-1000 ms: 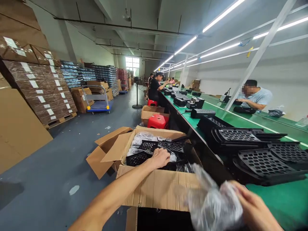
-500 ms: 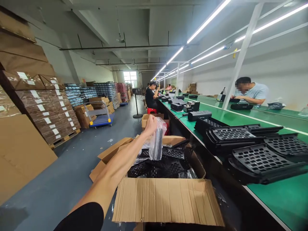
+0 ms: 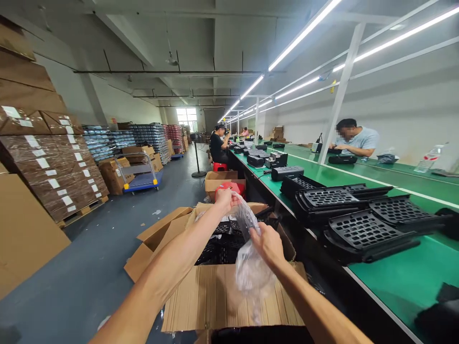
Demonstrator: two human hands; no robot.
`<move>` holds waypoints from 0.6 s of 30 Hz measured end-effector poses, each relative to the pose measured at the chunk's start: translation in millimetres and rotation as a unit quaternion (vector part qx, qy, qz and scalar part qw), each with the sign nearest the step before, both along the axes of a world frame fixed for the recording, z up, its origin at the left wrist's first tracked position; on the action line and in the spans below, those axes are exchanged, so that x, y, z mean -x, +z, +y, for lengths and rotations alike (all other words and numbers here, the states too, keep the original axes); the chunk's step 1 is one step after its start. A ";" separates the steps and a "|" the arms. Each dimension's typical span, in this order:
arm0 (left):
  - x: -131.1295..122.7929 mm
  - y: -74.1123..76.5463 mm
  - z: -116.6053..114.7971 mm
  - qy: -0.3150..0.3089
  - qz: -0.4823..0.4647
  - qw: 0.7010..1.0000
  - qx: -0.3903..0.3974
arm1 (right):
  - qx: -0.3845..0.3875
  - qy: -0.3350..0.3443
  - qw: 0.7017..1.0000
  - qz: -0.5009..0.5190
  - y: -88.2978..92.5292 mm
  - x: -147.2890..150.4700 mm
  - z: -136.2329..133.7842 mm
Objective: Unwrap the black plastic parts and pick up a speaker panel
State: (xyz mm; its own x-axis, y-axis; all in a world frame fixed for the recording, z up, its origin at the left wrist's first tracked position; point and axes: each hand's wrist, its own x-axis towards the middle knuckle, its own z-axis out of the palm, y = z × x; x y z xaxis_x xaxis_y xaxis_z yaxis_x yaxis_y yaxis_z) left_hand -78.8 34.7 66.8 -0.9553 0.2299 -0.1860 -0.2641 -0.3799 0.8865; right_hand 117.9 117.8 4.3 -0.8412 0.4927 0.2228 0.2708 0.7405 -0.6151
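A clear plastic bag (image 3: 253, 272) is stretched between my two hands over an open cardboard box (image 3: 229, 298). My left hand (image 3: 226, 199) pinches one end of it, higher and farther off. Lower and to the right, my right hand (image 3: 267, 242) is closed around its middle, and the loose crumpled part hangs below in front of the box flap. Something greyish shows through the plastic between the hands; I cannot make out what. Inside the box lie black slotted plastic panels (image 3: 218, 251), partly hidden by my arms and the bag.
On the green workbench (image 3: 394, 282) to the right lie several black slotted covers (image 3: 362, 228). A co-worker (image 3: 355, 138) sits across it, another person (image 3: 218, 145) farther along. Another carton (image 3: 211, 180) stands beyond the box. Left are a blue trolley (image 3: 141, 182) and wrapped cartons (image 3: 53, 167).
My right hand has come into view and taken hold of the bag. The bag, upright under my left hand before, now slants toward the lower right. The view has shifted slightly.
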 end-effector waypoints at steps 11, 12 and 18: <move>-8.3 -36.3 -44.3 -0.039 0.010 0.990 0.133 | -0.062 0.044 0.997 0.010 52.2 59.6 62.8; -8.8 -40.4 -45.2 -0.042 0.010 0.989 0.138 | -0.066 0.048 0.997 0.015 52.9 60.7 62.8; -14.4 -57.5 -48.1 -0.028 0.001 0.991 0.130 | -0.091 0.048 0.995 0.001 77.5 68.6 58.4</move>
